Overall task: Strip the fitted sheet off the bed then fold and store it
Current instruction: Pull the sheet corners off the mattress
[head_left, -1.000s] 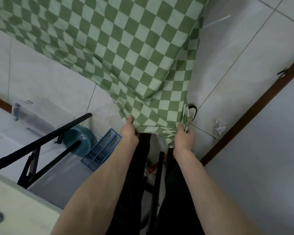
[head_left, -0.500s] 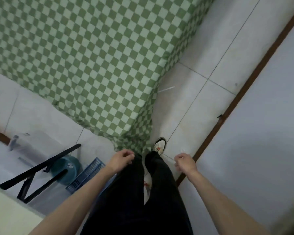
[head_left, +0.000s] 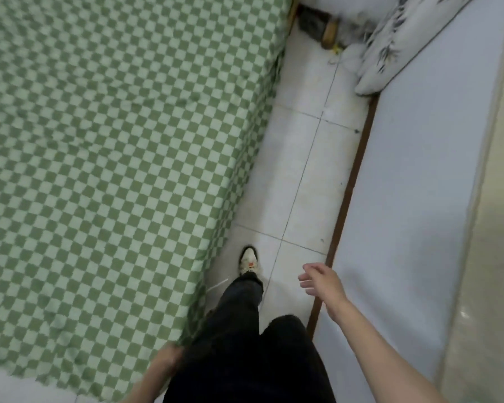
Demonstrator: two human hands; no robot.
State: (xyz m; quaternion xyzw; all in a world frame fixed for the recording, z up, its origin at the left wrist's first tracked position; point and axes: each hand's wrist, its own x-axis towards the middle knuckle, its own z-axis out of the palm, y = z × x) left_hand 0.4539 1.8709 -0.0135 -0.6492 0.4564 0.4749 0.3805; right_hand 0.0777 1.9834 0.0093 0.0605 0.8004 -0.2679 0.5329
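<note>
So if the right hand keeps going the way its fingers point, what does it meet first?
The right hand points left, across the floor tiles, toward the shoe and, beyond it, the checked sheet. The shoe looks lower, so probably the sheet's side; depth is unclear.

The person's right hand (head_left: pixel 320 282) is held out in front of the body at about hip height, palm turned inward, its fingers (head_left: pixel 309 269) loosely spread and gently curved with nothing between them. Behind it the bare right forearm runs back toward the lower right edge of the view. The left hand (head_left: pixel 166 363) hangs low beside the left thigh and is blurred, so how its fingers lie cannot be made out, and only a short stretch of the left forearm shows below it at the bottom edge.
</note>
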